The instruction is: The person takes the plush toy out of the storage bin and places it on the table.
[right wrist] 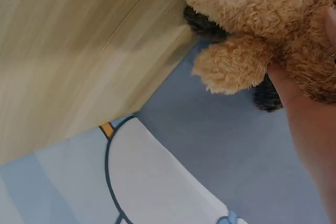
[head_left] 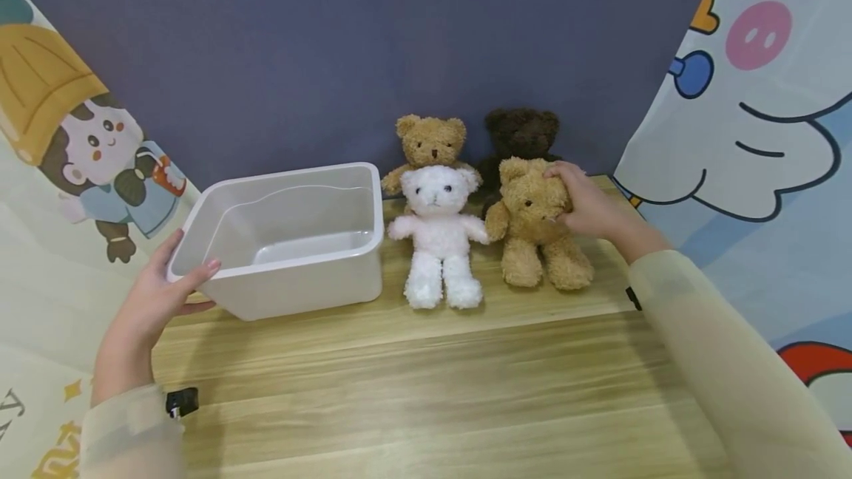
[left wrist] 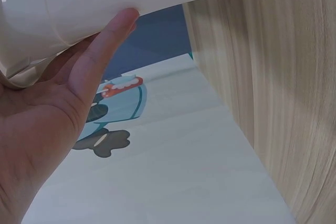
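A white plastic bin (head_left: 299, 290) stands at the left of the table, its inside bare. My left hand (head_left: 148, 300) grips its left end, thumb on the front rim and fingers round the corner; the left wrist view shows this hand (left wrist: 58, 98) against the bin wall. At the right, my right hand (head_left: 589, 202) holds a light brown teddy bear (head_left: 529, 198) by the side of its head. In the right wrist view the bear's fur (right wrist: 252, 3) fills the top, with part of the hand (right wrist: 307, 124) at the edge. A white teddy bear (head_left: 442, 235) is upright beside it.
Behind these sit another light brown bear (head_left: 429, 140) and a dark brown bear (head_left: 522, 135), both partly hidden. A dark blue panel (head_left: 413, 28) rises at the back. Printed cloths hang at the left (head_left: 60, 242) and right (head_left: 772, 146). Bare wood (head_left: 426, 383) lies in front.
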The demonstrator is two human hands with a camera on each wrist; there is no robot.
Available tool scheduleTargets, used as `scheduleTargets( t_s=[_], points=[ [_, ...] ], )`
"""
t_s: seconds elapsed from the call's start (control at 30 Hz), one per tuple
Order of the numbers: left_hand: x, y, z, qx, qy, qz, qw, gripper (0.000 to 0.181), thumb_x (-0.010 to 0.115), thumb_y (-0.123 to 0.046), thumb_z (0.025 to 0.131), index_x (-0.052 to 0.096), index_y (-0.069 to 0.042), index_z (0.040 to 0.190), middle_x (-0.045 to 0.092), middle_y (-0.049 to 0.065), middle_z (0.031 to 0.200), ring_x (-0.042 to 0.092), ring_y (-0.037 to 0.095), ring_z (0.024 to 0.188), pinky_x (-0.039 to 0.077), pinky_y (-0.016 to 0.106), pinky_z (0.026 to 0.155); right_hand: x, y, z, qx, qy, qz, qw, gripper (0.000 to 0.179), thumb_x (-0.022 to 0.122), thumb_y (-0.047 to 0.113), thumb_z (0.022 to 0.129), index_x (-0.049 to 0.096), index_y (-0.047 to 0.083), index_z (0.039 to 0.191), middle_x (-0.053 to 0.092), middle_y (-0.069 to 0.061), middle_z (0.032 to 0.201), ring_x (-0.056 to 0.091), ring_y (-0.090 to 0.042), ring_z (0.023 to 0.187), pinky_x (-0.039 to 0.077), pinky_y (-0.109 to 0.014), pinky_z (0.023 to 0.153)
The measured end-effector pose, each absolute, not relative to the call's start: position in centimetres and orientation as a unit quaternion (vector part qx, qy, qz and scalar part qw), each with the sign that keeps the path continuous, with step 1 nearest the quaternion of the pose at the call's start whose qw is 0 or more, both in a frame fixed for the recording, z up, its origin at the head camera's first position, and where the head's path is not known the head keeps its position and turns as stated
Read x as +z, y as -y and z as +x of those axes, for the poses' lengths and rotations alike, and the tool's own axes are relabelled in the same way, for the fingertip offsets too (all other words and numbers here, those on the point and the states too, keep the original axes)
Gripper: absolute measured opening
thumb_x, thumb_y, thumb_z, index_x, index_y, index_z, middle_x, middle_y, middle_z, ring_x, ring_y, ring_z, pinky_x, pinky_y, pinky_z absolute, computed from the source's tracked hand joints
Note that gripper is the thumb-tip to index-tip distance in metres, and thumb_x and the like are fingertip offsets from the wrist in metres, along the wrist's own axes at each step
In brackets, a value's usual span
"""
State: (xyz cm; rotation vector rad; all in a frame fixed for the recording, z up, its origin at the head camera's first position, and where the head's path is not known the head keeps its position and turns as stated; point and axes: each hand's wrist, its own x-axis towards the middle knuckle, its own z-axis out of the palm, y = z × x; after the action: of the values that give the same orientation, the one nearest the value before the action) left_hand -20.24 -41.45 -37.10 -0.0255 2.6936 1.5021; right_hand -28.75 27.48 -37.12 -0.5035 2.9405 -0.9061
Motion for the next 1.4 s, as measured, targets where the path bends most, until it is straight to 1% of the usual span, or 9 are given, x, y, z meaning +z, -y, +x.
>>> scheduleTargets(
  t_s=[0.1, 0.3, 0.53, 0.73, 0.8, 0.97, 1.13, 1.27, 1.4],
  points=[
    [-37.1, 41.4, -20.2, 0.485, -0.874, -0.012, 0.031, 0.099, 0.062, -0.036, 0.108, -0.011, -0.022, 0.172, 0.016, 0.033, 0.166, 0.055, -0.013, 0.099, 0.072, 0.037, 0.078, -38.2, -27.7, -30.1, -0.314, -0.938, -0.145, 0.021, 0.081, 0.070, -0.014, 0.089, 0.025, 0.001, 0.155, 0.012, -0.031, 0.169, 0.012, -0.053, 0.159, 0.027, -0.077, 0.124],
    [-37.2, 41.3, -20.2, 0.484, -0.874, -0.015, 0.030, 0.098, 0.063, -0.037, 0.108, -0.011, -0.023, 0.172, 0.016, 0.033, 0.167, 0.052, -0.011, 0.103, 0.072, 0.037, 0.078, -40.2, -28.6, -31.6, -0.315, -0.942, -0.110, 0.037, 0.100, 0.047, -0.025, 0.079, 0.005, -0.001, 0.167, 0.000, -0.034, 0.171, 0.007, -0.055, 0.159, 0.029, -0.076, 0.122],
    [-36.9, 41.5, -20.1, 0.491, -0.871, -0.014, 0.023, 0.097, 0.063, -0.034, 0.108, -0.009, -0.024, 0.173, 0.016, 0.032, 0.165, 0.054, -0.012, 0.102, 0.072, 0.037, 0.077, -40.1, -28.3, -31.6, -0.309, -0.942, -0.129, 0.015, 0.096, 0.053, -0.025, 0.083, 0.011, 0.002, 0.166, 0.000, -0.033, 0.172, 0.009, -0.055, 0.158, 0.028, -0.078, 0.123],
    [-36.9, 41.5, -19.9, 0.481, -0.876, -0.025, 0.033, 0.098, 0.063, -0.038, 0.108, -0.011, -0.025, 0.172, 0.014, 0.032, 0.168, 0.049, -0.007, 0.106, 0.072, 0.038, 0.080, -39.4, -28.2, -31.1, -0.295, -0.943, -0.149, -0.029, 0.098, 0.059, -0.020, 0.085, 0.022, 0.017, 0.167, -0.012, -0.023, 0.175, 0.004, -0.056, 0.160, 0.044, -0.075, 0.103],
    [-36.9, 41.4, -20.0, 0.478, -0.877, -0.025, 0.034, 0.098, 0.062, -0.039, 0.108, -0.012, -0.025, 0.172, 0.013, 0.032, 0.169, 0.049, -0.006, 0.107, 0.072, 0.039, 0.080, -39.2, -28.2, -31.0, -0.288, -0.945, -0.152, -0.037, 0.101, 0.062, -0.017, 0.087, 0.020, 0.024, 0.169, -0.016, -0.020, 0.176, 0.001, -0.056, 0.160, 0.042, -0.080, 0.107],
    [-36.7, 41.2, -20.3, 0.468, -0.883, -0.020, 0.032, 0.099, 0.063, -0.040, 0.108, -0.010, -0.024, 0.172, 0.015, 0.032, 0.170, 0.048, -0.001, 0.111, 0.072, 0.037, 0.081, -38.9, -28.4, -30.8, -0.283, -0.948, -0.142, -0.034, 0.106, 0.073, -0.003, 0.095, 0.011, 0.035, 0.172, -0.014, -0.020, 0.176, -0.004, -0.056, 0.161, 0.019, -0.089, 0.119],
    [-36.5, 41.1, -20.6, 0.447, -0.894, -0.029, 0.026, 0.101, 0.063, -0.044, 0.107, -0.011, -0.022, 0.172, 0.016, 0.034, 0.172, 0.053, 0.024, 0.125, 0.072, 0.037, 0.080, -38.6, -28.5, -30.5, -0.272, -0.951, -0.144, -0.027, 0.109, 0.078, 0.004, 0.096, 0.007, 0.034, 0.173, -0.008, -0.023, 0.176, -0.002, -0.054, 0.161, 0.015, -0.090, 0.120],
    [-36.5, 41.2, -20.9, 0.429, -0.902, -0.043, 0.024, 0.103, 0.062, -0.050, 0.105, -0.012, -0.023, 0.171, 0.013, 0.036, 0.173, 0.042, 0.053, 0.140, 0.071, 0.033, 0.077, -37.9, -28.4, -30.0, -0.271, -0.951, -0.146, -0.030, 0.106, 0.080, 0.009, 0.096, 0.010, 0.028, 0.173, -0.005, -0.025, 0.175, 0.001, -0.056, 0.160, 0.010, -0.088, 0.123],
    [-36.4, 41.4, -21.6, 0.423, -0.905, -0.045, 0.025, 0.104, 0.062, -0.054, 0.104, -0.013, -0.025, 0.171, 0.010, 0.036, 0.173, 0.040, 0.058, 0.142, 0.071, 0.032, 0.076, -36.6, -28.0, -29.4, -0.272, -0.952, -0.135, -0.030, 0.102, 0.079, 0.016, 0.098, 0.012, 0.033, 0.172, -0.008, -0.020, 0.177, 0.000, -0.060, 0.159, 0.013, -0.090, 0.119]
  ],
)
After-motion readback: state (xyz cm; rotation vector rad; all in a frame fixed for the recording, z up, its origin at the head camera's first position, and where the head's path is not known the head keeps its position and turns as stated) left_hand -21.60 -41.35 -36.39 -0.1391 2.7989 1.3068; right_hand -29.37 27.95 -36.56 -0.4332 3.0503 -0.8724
